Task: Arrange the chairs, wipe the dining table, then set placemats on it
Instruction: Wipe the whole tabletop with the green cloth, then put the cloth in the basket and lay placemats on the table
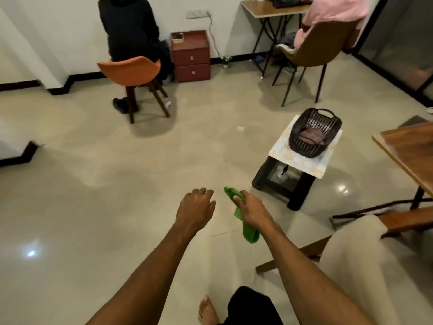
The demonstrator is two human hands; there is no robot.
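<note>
Three chairs are in view: an orange chair point(131, 70), a brown chair point(323, 43) and a cream chair point(356, 254). There are two wooden tabletops, the dining tabletop point(407, 148) and a small desk tabletop point(262, 8). There is one low stool point(302, 158), one dark basket point(314, 132), one green cloth point(249, 231), one red cabinet point(191, 55) with two drawers, and one seated person point(128, 26). Two hands show, the left hand point(195, 207) and the right hand point(251, 209).

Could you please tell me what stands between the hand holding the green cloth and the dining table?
In the head view, a low black stool carrying a dark basket stands between the right hand, gripping the green cloth, and the dining table.
</note>
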